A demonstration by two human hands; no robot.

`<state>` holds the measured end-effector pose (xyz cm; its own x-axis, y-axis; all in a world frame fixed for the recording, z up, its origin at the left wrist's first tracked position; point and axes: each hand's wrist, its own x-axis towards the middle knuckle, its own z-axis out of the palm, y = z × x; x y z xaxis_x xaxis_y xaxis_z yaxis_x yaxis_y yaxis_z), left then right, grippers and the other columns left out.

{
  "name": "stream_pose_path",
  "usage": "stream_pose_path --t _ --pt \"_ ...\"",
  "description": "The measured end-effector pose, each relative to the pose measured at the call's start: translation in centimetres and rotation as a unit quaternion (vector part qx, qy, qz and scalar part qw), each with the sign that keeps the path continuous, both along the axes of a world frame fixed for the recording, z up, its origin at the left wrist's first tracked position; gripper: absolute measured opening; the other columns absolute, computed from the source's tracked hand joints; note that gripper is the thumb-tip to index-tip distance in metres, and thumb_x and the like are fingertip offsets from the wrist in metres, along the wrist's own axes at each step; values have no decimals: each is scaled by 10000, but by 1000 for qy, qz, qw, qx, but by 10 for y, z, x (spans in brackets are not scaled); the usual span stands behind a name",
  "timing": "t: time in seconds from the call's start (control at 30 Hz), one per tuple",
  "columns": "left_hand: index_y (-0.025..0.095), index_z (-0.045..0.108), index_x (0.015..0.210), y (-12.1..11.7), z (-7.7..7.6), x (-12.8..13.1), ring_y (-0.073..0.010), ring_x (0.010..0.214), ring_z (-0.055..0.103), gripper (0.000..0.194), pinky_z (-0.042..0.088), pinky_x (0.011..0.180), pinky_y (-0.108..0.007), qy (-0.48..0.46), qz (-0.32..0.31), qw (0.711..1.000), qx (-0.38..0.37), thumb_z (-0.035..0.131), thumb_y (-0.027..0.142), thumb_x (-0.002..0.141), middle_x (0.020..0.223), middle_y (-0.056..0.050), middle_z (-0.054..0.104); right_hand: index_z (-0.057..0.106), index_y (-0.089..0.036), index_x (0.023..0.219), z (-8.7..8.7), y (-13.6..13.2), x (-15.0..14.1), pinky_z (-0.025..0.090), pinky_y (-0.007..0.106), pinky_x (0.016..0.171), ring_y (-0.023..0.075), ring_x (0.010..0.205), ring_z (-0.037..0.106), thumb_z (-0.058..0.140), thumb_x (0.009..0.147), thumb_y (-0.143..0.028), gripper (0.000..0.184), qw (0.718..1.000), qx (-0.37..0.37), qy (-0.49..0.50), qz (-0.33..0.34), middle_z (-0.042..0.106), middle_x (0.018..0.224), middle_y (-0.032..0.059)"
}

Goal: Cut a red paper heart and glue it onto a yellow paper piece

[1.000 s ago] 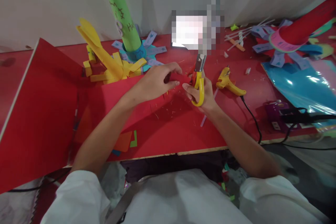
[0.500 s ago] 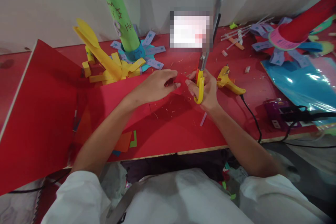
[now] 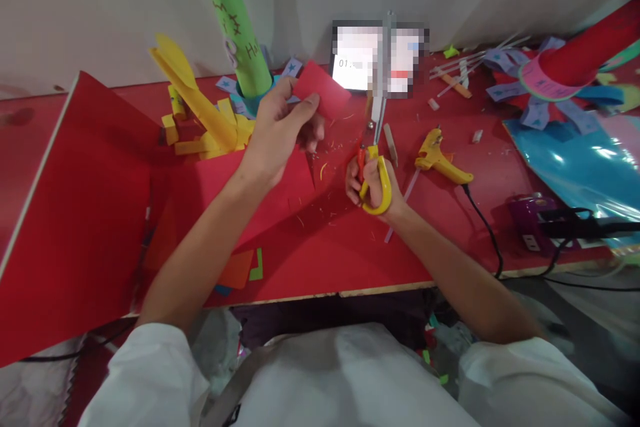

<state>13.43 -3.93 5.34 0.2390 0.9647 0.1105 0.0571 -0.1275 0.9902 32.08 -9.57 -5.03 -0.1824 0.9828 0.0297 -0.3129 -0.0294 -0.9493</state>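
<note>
My left hand is raised above the red table and pinches a small red paper piece by its lower left edge. My right hand is closed around the yellow and orange handles of a pair of scissors, whose blades point away from me toward the wall. The two hands are apart, with the paper up and to the left of the scissor blades. A large red paper sheet lies under my left forearm.
A yellow glue gun with a black cord lies right of the scissors. Yellow paper strips and a green tube stand at the back left. Blue foil, a purple plug block and a red cone fill the right side.
My left hand lifted the red paper piece up and away from the scissors. My right hand drew the scissors slightly back toward me.
</note>
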Motion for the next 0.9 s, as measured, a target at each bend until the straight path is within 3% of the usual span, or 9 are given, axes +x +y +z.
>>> stream_pose_path --t 0.17,0.43,0.63,0.73,0.9 --pt "289 467 1027 -3 3 -1 -180 625 694 262 471 562 -337 -51 19 998 -9 662 459 984 816 21 750 529 -264 877 2 -1 -3 357 261 417 95 458 478 624 727 -1061 817 999 -15 -18 45 517 663 -73" --pt "302 445 1064 -8 5 0 -210 876 787 391 494 633 -317 -32 33 999 -3 671 616 1009 862 24 761 530 -251 831 2 -11 -1 373 258 446 91 461 476 690 839 -934 702 994 49 -94 39 489 607 -81" --pt "291 434 972 -5 -5 6 -169 590 709 368 394 462 -281 -155 32 987 35 739 494 997 761 46 734 558 -241 861 -3 -10 1 368 251 425 87 430 483 719 832 -918 696 993 53 -100 29 515 576 -86" --pt "297 465 974 -3 -8 6 -161 586 700 399 429 472 -283 -184 29 982 36 811 495 965 753 57 734 544 -245 848 -3 -9 2 349 252 416 88 426 483 712 837 -918 693 992 53 -109 30 514 576 -84" --pt "306 494 1004 -4 -8 5 -166 509 676 276 481 451 -317 -191 7 979 65 731 446 1030 788 56 757 518 -256 844 -5 -9 2 339 257 409 90 426 476 707 803 -949 719 991 44 -122 22 502 575 -89"
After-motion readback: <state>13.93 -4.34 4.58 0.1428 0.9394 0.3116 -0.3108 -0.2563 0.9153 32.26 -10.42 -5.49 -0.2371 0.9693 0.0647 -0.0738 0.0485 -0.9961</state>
